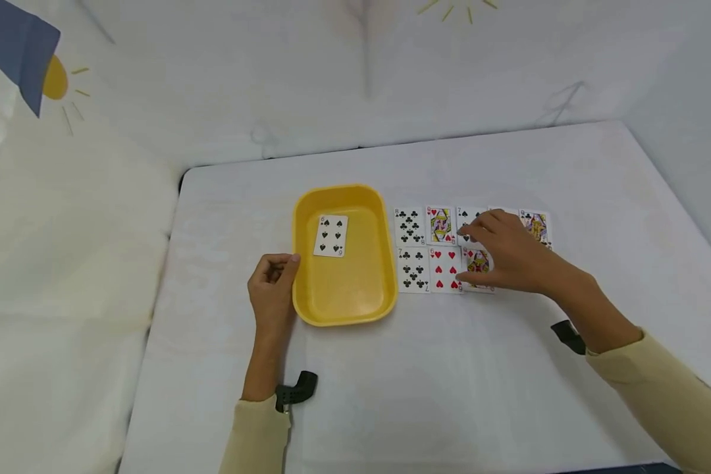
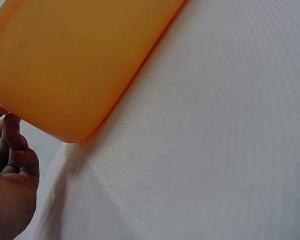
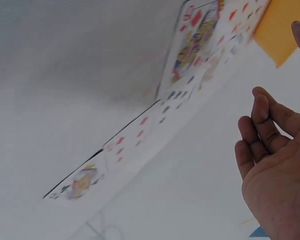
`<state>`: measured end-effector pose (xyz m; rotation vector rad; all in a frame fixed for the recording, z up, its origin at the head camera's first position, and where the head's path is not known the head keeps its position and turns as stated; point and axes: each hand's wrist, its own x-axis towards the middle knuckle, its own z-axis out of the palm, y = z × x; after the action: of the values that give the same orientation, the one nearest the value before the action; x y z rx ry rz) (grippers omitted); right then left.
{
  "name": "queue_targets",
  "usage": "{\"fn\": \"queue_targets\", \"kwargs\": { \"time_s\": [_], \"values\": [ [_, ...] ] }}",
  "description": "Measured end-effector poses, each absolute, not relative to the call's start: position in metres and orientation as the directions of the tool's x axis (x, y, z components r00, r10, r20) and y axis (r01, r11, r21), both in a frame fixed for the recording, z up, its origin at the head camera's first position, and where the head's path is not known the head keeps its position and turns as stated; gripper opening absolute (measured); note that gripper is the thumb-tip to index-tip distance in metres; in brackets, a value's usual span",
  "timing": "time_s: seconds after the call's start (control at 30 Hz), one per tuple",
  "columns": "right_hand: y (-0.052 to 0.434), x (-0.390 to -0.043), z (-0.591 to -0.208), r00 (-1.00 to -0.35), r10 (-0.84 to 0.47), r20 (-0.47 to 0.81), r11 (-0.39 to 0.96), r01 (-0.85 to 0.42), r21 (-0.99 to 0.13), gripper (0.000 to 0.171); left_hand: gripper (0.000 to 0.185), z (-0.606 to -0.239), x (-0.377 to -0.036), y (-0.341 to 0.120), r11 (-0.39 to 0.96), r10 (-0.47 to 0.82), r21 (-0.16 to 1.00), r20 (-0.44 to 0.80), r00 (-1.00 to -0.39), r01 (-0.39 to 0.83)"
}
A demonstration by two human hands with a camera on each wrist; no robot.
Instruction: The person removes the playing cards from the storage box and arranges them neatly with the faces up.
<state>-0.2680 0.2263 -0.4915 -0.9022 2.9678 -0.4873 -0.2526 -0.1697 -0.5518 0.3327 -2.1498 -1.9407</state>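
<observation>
My left hand [image 1: 274, 289] pinches the left rim of a yellow tray [image 1: 343, 309], thumb on top and fingers curled beneath. In the left wrist view, the fingers meet the edge of the tray [image 2: 85, 65]. A six of spades [image 1: 331, 236] lies face up inside it. Over the right part of the cards hovers my right hand [image 1: 512, 257], thumb and fingers spread apart with nothing between them. Below its fingertips are a seven of spades [image 1: 467, 217], a red six [image 1: 446, 270] and a red-suited queen [image 1: 476, 261]. The hand partly covers the upper row.
At the tray's right, face-up cards form two rows, including an eight of clubs [image 1: 409, 227], a seven of clubs [image 1: 413, 270], a queen of hearts [image 1: 440, 226] and a black face card [image 1: 536, 227]. A white cloth [image 1: 391, 395] covers the table; pale walls [image 1: 308, 79] stand behind.
</observation>
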Motion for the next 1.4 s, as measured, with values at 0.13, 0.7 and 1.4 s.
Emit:
{"fn": "queue_targets", "kwargs": {
  "time_s": [0.13, 0.7, 1.4],
  "values": [
    [0.208, -0.274, -0.487, -0.827, -0.552, 0.106, 0.762, -0.552, -0.339, 0.067, 0.032, -0.554, -0.253, -0.167, 0.095, -0.307, 0.995, 0.011, -0.952, -0.019],
    [0.143, -0.291, -0.472, -0.781, -0.609, 0.136, 0.707, -0.613, -0.353, 0.072, 0.030, -0.557, -0.257, -0.157, 0.099, -0.305, 0.995, 0.044, -0.951, 0.015],
    [0.096, -0.308, -0.483, -0.751, -0.651, 0.110, 0.691, -0.646, -0.325, 0.073, 0.031, -0.556, -0.258, -0.149, 0.103, -0.304, 0.995, 0.050, -0.951, 0.020]
  ]
}}
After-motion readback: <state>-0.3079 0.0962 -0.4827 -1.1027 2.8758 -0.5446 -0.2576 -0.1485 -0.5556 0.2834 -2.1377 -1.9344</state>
